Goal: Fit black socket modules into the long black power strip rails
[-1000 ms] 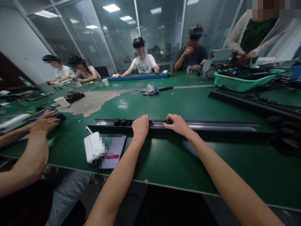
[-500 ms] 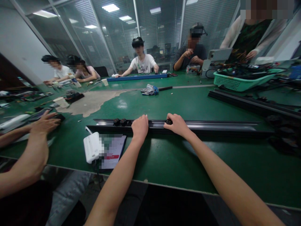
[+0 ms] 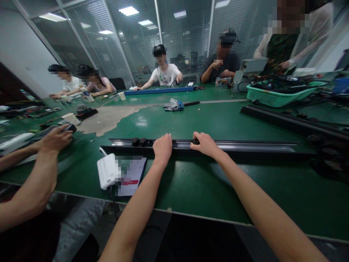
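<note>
A long black metal rail lies across the green table in front of me. My left hand is closed over the rail's near edge and grips it. To its right, my right hand pinches a small black knob-like part that sits on the rail. Two more black parts sit side by side on the rail, left of my left hand.
A white box and a card lie left of my arm. A neighbour's hands work at the far left. A second black rail and a green basket of cables stand at right. Several people sit around the far side.
My hands have hardly moved on the rail. The neighbour's hand at left has shifted slightly and now holds a small dark object.
</note>
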Motion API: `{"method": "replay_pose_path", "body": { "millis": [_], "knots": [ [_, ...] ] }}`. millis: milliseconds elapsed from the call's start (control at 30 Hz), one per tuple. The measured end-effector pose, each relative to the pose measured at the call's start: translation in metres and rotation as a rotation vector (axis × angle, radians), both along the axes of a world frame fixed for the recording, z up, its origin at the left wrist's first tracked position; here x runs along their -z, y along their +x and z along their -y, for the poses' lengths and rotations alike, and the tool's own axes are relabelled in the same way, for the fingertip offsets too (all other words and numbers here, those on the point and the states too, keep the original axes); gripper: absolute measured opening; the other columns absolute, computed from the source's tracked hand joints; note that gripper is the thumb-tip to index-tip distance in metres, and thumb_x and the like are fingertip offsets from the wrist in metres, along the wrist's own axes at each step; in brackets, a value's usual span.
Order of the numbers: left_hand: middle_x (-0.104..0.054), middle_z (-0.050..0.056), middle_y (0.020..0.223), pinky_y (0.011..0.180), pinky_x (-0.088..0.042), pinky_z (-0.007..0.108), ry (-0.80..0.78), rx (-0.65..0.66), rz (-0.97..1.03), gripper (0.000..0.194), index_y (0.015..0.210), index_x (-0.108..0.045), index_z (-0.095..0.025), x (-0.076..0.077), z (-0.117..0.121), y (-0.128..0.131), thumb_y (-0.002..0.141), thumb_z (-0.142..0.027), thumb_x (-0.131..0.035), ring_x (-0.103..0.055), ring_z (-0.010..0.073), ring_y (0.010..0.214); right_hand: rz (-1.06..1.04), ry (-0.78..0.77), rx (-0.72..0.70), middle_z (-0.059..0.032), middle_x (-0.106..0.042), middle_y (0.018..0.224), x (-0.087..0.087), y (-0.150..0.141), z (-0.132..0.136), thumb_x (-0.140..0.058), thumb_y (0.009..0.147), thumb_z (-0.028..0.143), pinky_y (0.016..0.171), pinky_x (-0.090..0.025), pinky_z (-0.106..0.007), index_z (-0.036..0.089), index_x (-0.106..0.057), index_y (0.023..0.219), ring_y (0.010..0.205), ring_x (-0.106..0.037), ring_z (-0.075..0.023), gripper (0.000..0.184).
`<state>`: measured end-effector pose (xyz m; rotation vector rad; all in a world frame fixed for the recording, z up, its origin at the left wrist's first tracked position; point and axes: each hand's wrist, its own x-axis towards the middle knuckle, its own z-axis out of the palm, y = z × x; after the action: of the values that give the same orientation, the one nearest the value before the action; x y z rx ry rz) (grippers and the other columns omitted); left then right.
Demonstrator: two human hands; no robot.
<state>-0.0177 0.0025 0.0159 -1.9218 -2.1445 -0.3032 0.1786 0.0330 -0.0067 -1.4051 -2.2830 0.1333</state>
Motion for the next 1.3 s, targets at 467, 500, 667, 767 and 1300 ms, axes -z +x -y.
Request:
{"method": "replay_pose_path", "body": {
  "millis": [467,500,667,767,1300],
  "knots": [
    [-0.071,0.013,0.093,0.076,-0.05,0.031,0.014,0.019,-0.005,0.05,0.102,-0.062,-0.015,0.002,-0.001,-0.002,0.104,-0.035,-0.017,-0.07,0.0245,0.09,0.022,0.069,-0.224,-0.0125,-0.064,0.103,0.004,0.02,0.006,-0.043,0.097,0.047,0.083,-0.039,-0.036,0.017,-0.056,0.106,0.095,-0.054,-0.0247,0.034],
    [-0.071,0.013,0.093,0.076,-0.05,0.031,0.012,0.017,-0.006,0.05,0.102,-0.062,-0.015,0.002,-0.001,-0.002,0.104,-0.035,-0.017,-0.07,0.0245,0.091,0.02,0.102,-0.203,-0.013,-0.065,0.104,0.006,0.019,0.009,-0.041,0.097,0.048,0.084,-0.038,-0.037,0.017,-0.056,0.107,0.096,-0.054,-0.0252,0.036],
    [-0.071,0.014,0.094,0.075,-0.05,0.032,0.024,0.01,-0.017,0.052,0.103,-0.062,-0.015,0.003,-0.001,-0.001,0.104,-0.035,-0.014,-0.07,0.0253,0.091,-0.007,0.14,-0.113,-0.0109,-0.066,0.099,0.009,0.018,0.014,-0.046,0.095,0.05,0.081,-0.036,-0.035,0.017,-0.059,0.104,0.092,-0.054,-0.0244,0.037],
    [-0.071,0.014,0.094,0.077,-0.049,0.032,0.017,0.015,-0.004,0.051,0.102,-0.062,-0.015,0.002,-0.001,-0.001,0.104,-0.036,-0.015,-0.07,0.0252,0.092,-0.053,0.09,-0.085,-0.0083,-0.065,0.092,0.007,0.018,0.012,-0.051,0.093,0.052,0.074,-0.034,-0.033,0.018,-0.06,0.098,0.085,-0.053,-0.0218,0.035],
    [-0.071,0.014,0.096,0.079,-0.05,0.032,-0.001,0.009,0.007,0.051,0.104,-0.062,-0.015,-0.002,0.001,0.001,0.104,-0.036,-0.015,-0.069,0.0252,0.093,-0.135,0.01,-0.028,-0.0054,-0.062,0.079,-0.001,0.014,0.015,-0.057,0.088,0.048,0.07,-0.031,-0.032,0.019,-0.062,0.09,0.078,-0.05,-0.0202,0.029]
  ]
}}
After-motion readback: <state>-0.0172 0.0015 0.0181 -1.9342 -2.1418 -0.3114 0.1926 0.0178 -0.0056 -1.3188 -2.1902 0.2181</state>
